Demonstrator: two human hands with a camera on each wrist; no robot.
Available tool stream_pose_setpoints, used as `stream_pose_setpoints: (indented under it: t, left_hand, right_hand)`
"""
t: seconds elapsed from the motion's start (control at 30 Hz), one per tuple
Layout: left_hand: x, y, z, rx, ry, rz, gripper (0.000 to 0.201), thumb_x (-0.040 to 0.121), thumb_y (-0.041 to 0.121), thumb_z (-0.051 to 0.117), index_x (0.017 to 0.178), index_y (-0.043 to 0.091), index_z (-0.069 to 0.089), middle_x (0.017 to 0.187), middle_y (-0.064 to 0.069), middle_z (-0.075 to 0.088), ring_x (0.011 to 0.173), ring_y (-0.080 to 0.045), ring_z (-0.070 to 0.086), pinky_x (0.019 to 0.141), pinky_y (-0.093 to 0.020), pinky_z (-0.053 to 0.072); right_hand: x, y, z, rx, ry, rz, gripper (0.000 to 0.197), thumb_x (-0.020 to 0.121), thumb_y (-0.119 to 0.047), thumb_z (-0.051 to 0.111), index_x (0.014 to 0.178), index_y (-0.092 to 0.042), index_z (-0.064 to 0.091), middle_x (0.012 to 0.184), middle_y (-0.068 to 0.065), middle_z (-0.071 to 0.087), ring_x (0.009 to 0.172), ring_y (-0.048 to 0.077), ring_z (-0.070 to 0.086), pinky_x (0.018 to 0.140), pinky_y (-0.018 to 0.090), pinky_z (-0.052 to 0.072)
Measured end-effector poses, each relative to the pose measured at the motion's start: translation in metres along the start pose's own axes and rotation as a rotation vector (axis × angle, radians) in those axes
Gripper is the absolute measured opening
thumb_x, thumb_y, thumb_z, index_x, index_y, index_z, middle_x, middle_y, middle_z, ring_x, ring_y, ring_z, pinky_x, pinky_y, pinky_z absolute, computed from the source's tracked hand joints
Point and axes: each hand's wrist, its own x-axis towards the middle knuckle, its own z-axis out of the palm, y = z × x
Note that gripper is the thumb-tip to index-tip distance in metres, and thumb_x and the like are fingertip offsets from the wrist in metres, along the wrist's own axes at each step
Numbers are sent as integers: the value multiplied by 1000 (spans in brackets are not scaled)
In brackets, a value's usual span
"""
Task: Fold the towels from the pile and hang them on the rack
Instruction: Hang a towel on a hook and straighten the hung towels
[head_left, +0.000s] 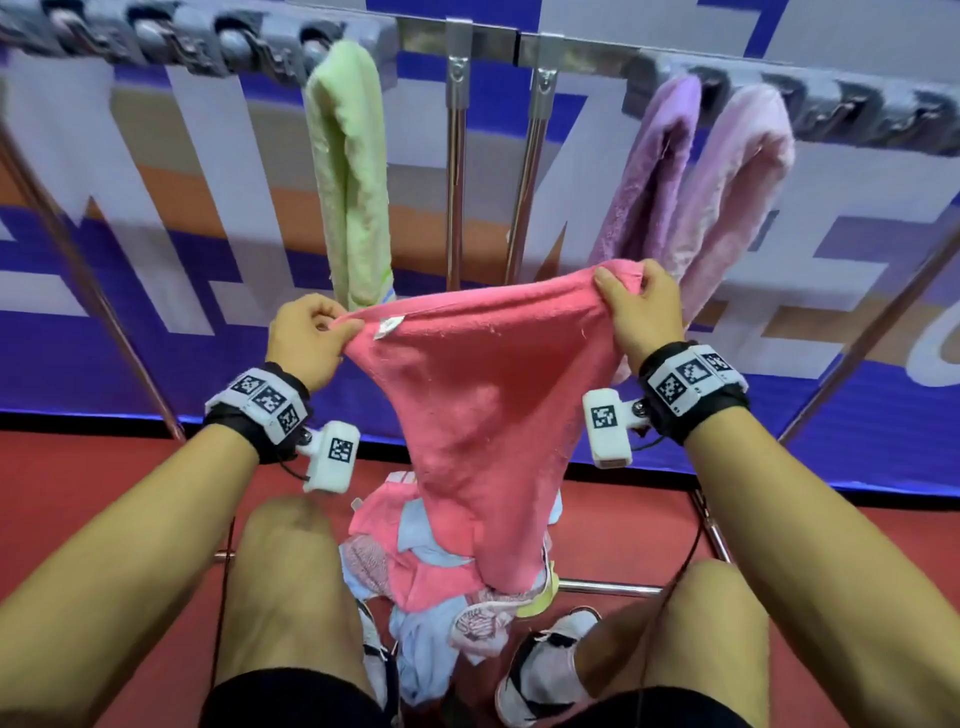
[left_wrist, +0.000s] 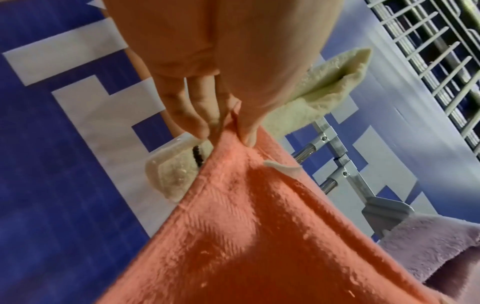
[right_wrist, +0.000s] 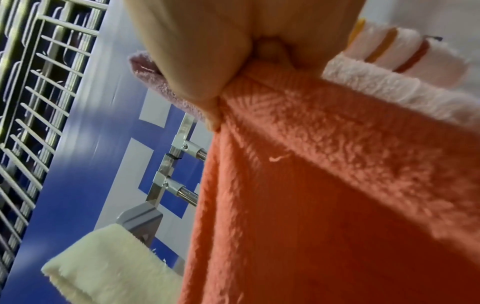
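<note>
A pink towel (head_left: 483, 395) hangs stretched between both hands in front of the rack (head_left: 457, 47). My left hand (head_left: 306, 338) pinches its upper left corner (left_wrist: 231, 139), close to a small white label (head_left: 388, 325). My right hand (head_left: 639, 312) grips the upper right corner (right_wrist: 249, 86). The towel's lower end reaches down to the pile (head_left: 447, 582) of pink, light blue and patterned towels on the floor between my feet. On the rack hang a folded green towel (head_left: 353, 171), a purple towel (head_left: 654, 171) and a light pink towel (head_left: 737, 187).
Chrome rack legs (head_left: 457, 171) stand just behind the pink towel, and a low rail (head_left: 613, 588) runs by my right foot (head_left: 545, 660). A blue and white banner (head_left: 156, 218) backs the rack. The floor (head_left: 104, 493) is red. My knees flank the pile.
</note>
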Motion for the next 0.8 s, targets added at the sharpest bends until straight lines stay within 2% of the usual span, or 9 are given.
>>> stream_pose_setpoints:
  t: [0.07, 0.13, 0.23, 0.33, 0.4, 0.5, 0.6, 0.7, 0.8]
  left_hand:
    - [-2, 1, -3, -46, 31, -17, 22, 83, 13, 76, 73, 23, 60, 66, -7, 61, 55, -20, 58, 50, -28, 52]
    - [-5, 11, 1, -142, 20, -69, 18, 86, 12, 73, 75, 18, 60, 62, -8, 59, 45, -10, 55, 43, -21, 48]
    - [-13, 33, 19, -308, -92, -138, 15, 82, 16, 78, 73, 12, 67, 63, -10, 61, 52, -10, 55, 53, -22, 50]
    - [-29, 55, 44, -422, -214, -184, 11, 84, 12, 76, 76, 8, 69, 62, -5, 64, 53, -9, 58, 54, -21, 50]
    - [-41, 70, 61, -524, -332, -225, 8, 88, 8, 70, 83, 5, 67, 67, -5, 67, 63, -12, 66, 59, -24, 56]
    - [-51, 77, 78, -605, -472, -285, 4, 92, 8, 65, 89, 7, 67, 77, -6, 71, 75, -16, 68, 69, -30, 61]
    - [-56, 71, 85, -676, -563, -308, 11, 92, -1, 60, 96, 5, 68, 82, -5, 75, 75, -12, 71, 70, -26, 59]
    - [-63, 67, 86, -669, -602, -288, 18, 91, -5, 60, 107, -1, 67, 98, -17, 72, 84, -20, 71, 80, -31, 60]
    - [-68, 59, 86, -621, -549, -273, 16, 89, -2, 65, 103, 4, 65, 103, -28, 68, 83, -28, 67, 73, -33, 59]
  right_hand:
    - [0, 3, -3, -24, -2, -5, 21, 87, -25, 70, 88, -5, 62, 79, -2, 60, 76, 12, 55, 75, 28, 45]
    - [-2, 4, -3, -28, -29, -13, 21, 85, -21, 70, 86, -2, 61, 76, -1, 58, 73, 12, 53, 72, 28, 44]
    - [-14, 1, 4, -67, -147, 13, 14, 83, -16, 71, 87, -12, 58, 74, -5, 54, 73, 12, 50, 69, 27, 43]
    - [-37, -7, 15, -169, -333, -23, 30, 84, -17, 68, 109, -20, 52, 92, -9, 58, 81, 13, 55, 79, 28, 45]
    - [-54, -18, 21, -157, -464, -33, 34, 85, -10, 59, 112, -23, 42, 78, -3, 62, 57, 18, 59, 60, 28, 49]
    - [-68, -27, 32, -30, -654, 91, 29, 84, -1, 45, 92, -25, 32, 55, 8, 56, 37, 28, 56, 37, 30, 45]
    - [-73, -27, 36, 103, -705, 222, 28, 89, 3, 48, 86, -21, 33, 63, 17, 54, 44, 28, 57, 39, 33, 52]
    - [-77, -21, 32, 213, -673, 325, 28, 91, 3, 55, 94, -16, 35, 64, 17, 56, 43, 22, 58, 37, 30, 52]
    - [-83, -15, 33, 285, -699, 409, 35, 89, 12, 51, 99, -16, 33, 71, 17, 52, 51, 21, 60, 43, 28, 55]
